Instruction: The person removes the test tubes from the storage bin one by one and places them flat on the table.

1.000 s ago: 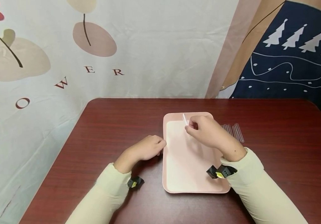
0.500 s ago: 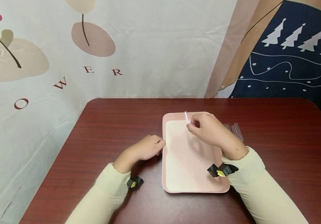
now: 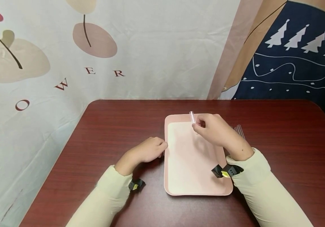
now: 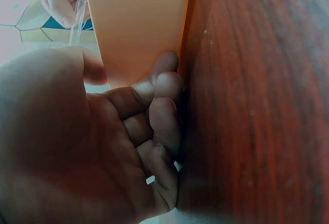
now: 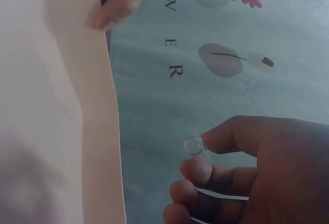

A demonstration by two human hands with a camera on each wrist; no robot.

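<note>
- A clear tube (image 3: 192, 117) is pinched between the thumb and curled fingers (image 5: 196, 171) of the right hand (image 3: 213, 129); it is held tilted above the far end of the pink tray (image 3: 179, 164).
- In the right wrist view the round open end of the tube is seen just beyond the fingertips, with the tray's pale surface at the left of the frame.
- The left hand (image 3: 148, 150) is rested on the bench (image 3: 117, 126) at the tray's left edge; its fingers (image 4: 164, 88) are loosely curled and laid against the rim, and nothing is gripped by them.
- More clear tubes (image 3: 239, 130) are seen lying on the bench just right of the tray, partly hidden behind the right hand.
- Cream sleeves (image 3: 264, 189) are worn on both arms, with a small black and yellow device at each wrist.
- A printed cloth with flowers and letters (image 3: 66, 63) is hung behind the bench.
</note>
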